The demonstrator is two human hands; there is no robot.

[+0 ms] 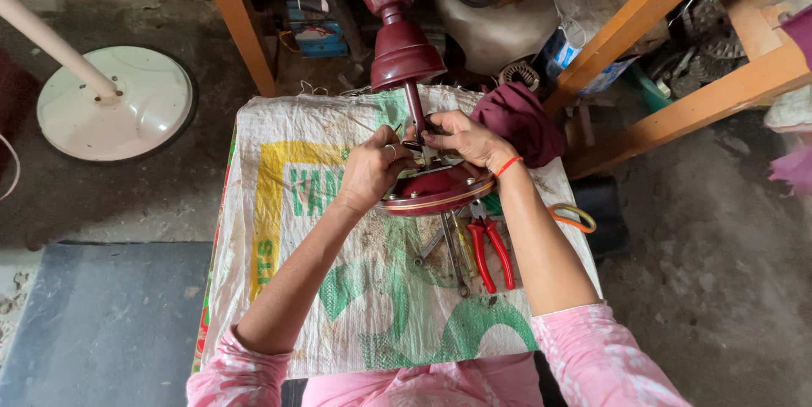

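A maroon ceiling fan motor (440, 189) with a gold band rests on a printed woven sack (338, 288) spread over a small table. Its maroon down rod and canopy (404, 52) lean away toward the far edge. My left hand (372, 172) grips the motor's top near the rod base. My right hand (463, 138), with a red thread at the wrist, closes on the same spot at the rod's foot. What the fingers pinch there is hidden.
Red-handled pliers (491, 253), a screwdriver and a spanner (455, 255) lie on the sack just below the motor. A maroon cloth (520, 119) sits at the far right corner. A white round fan base (118, 102) stands on the floor at left; orange wooden frame legs (643, 18) rise behind.
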